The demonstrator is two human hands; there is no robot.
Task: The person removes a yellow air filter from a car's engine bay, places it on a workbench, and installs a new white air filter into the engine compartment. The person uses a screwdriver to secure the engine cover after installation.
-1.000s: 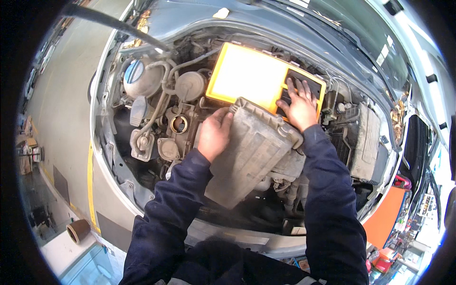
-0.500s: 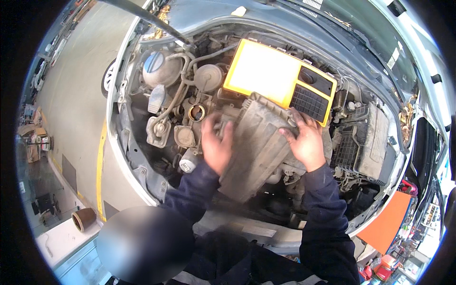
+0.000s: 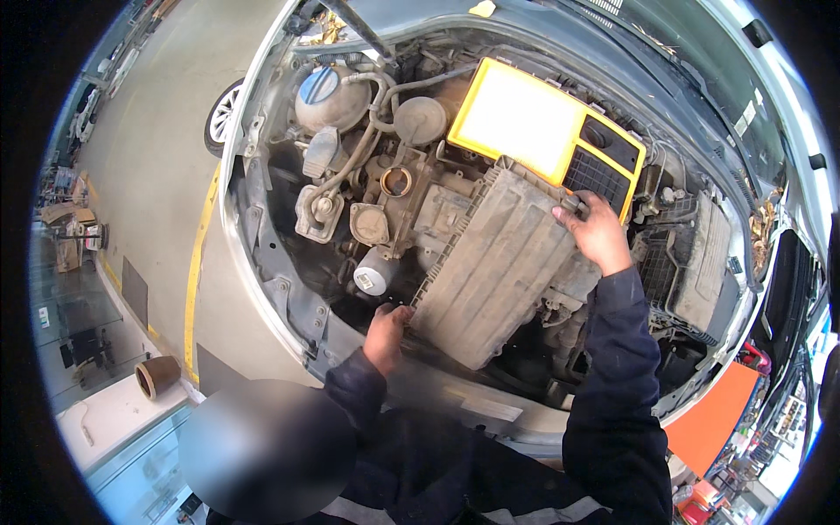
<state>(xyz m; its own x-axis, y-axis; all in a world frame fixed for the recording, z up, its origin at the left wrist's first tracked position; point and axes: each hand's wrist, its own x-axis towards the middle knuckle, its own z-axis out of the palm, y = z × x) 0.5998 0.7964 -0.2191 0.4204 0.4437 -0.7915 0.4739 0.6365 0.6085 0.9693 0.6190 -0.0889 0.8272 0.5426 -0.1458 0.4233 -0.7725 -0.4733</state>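
Observation:
A dusty, ribbed plastic air filter housing [image 3: 499, 262] lies tilted over the engine bay. My right hand [image 3: 601, 234] is closed on its far right corner, thumb on top and fingers over the edge. At the near left corner, my left hand [image 3: 387, 338] has its fingertips closed on the rim. Behind the housing rests a lit work lamp [image 3: 518, 118] with a yellow frame, close to my right fingers. Left of the housing, an open round oil filler neck [image 3: 396, 181] shows in the engine. A white-capped cylinder [image 3: 374, 272] sits above my left hand.
A coolant tank [image 3: 331, 101] with a blue cap stands at the far left of the bay. The bonnet prop rod [image 3: 363, 31] rises behind it. A dusty battery or fuse box cover [image 3: 691, 262] is at the right. The front body edge [image 3: 490, 404] runs nearest me.
My left hand has moved down from the housing's left side to its near left corner. The right hand stays at the far right corner. The whole view has shifted slightly.

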